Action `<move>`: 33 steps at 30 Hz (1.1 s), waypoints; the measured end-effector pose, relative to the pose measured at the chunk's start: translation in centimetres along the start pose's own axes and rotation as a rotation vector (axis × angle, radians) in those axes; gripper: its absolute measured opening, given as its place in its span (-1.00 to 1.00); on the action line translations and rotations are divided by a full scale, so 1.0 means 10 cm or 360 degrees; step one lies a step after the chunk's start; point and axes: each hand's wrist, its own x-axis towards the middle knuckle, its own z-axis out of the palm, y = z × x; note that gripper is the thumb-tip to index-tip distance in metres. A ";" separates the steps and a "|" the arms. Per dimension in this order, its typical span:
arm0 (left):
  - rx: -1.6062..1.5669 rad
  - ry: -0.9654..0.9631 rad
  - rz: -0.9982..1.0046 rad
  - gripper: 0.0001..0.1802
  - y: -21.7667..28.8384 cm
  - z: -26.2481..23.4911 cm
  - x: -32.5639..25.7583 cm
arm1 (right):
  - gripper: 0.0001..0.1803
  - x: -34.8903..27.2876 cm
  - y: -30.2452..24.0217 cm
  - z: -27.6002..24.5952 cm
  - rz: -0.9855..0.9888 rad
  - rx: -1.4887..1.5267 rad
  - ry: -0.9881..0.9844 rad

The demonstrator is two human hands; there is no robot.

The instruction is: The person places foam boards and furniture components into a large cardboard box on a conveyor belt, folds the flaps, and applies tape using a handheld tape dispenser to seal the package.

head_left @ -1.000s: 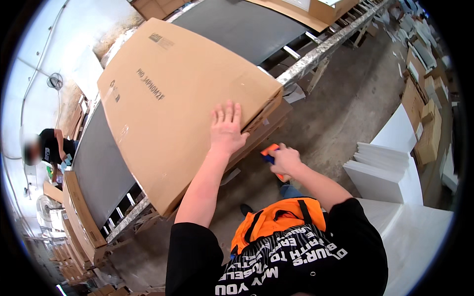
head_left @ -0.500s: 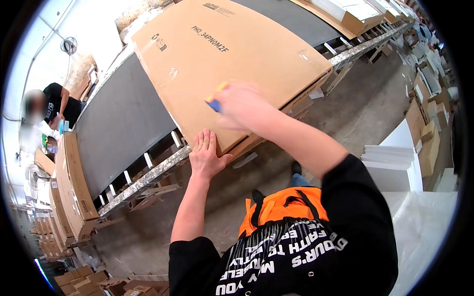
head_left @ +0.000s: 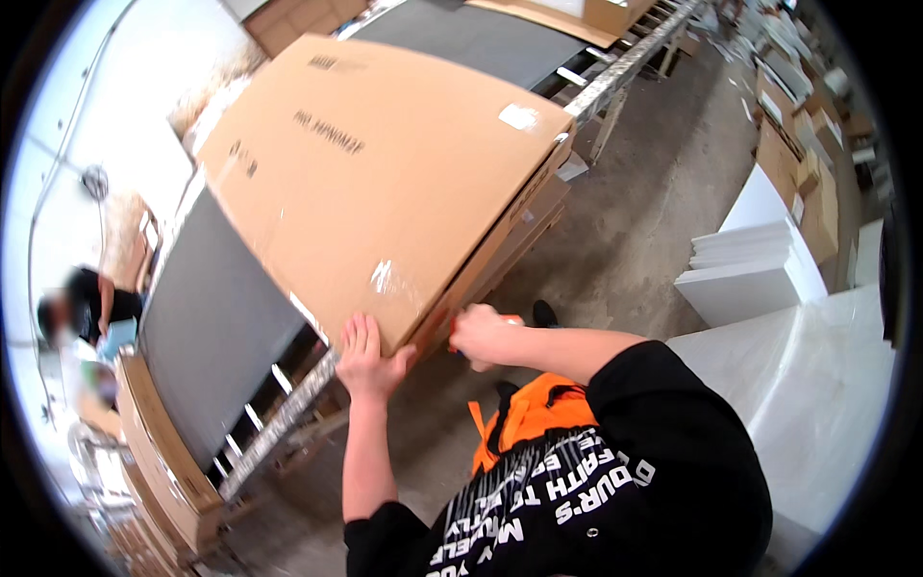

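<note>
Across the conveyor (head_left: 209,337) lies a large, flat cardboard carton (head_left: 385,183), its near edge overhanging the conveyor's rail (head_left: 288,412); it is probably stiff, heavy and awkward, slick at the clear tape (head_left: 382,277), and best lifted two-handed beneath opposite edges. On its corner past the rail, the left hand (head_left: 367,365) rests with thumb spread wide, touching without grasping. Outboard of the conveyor, the right hand (head_left: 483,337) is closed around an orange handheld tool (head_left: 513,319), mostly hidden by its grip.
</note>
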 end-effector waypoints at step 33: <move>-0.0662 -0.0863 0.2006 -0.73 2.53 0.22 3.42 | -0.49 -0.86 1.54 -0.16 0.0886 0.2714 0.1547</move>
